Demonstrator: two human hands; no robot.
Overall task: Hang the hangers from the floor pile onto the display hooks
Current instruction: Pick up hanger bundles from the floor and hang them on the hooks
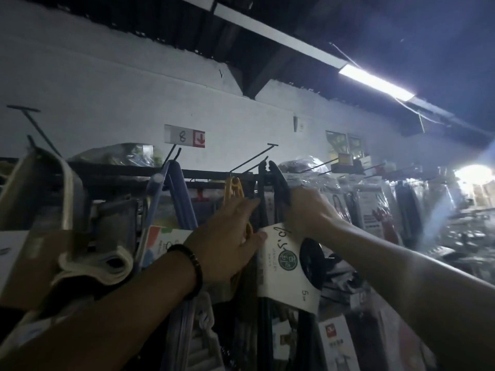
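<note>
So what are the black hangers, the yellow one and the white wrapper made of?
The black hangers look plastic, smooth with a faint shine. The yellow hanger too, evenly coloured and moulded. The white wrapper is likely printed card, flat with crisp edges.

Bare forearms, a dark beaded bracelet [195, 266] around the left wrist.

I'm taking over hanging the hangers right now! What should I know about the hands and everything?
Left hand: fingers fairly straight, touching the white label on the black hangers.
Right hand: grips the black hangers just under their hooks, up by the display hook.
Done: yellow hangers and blue hangers already hang alongside.
Left: I cannot tell if the black bundle is on the hook; check, then let go. The floor pile is out of view.
</note>
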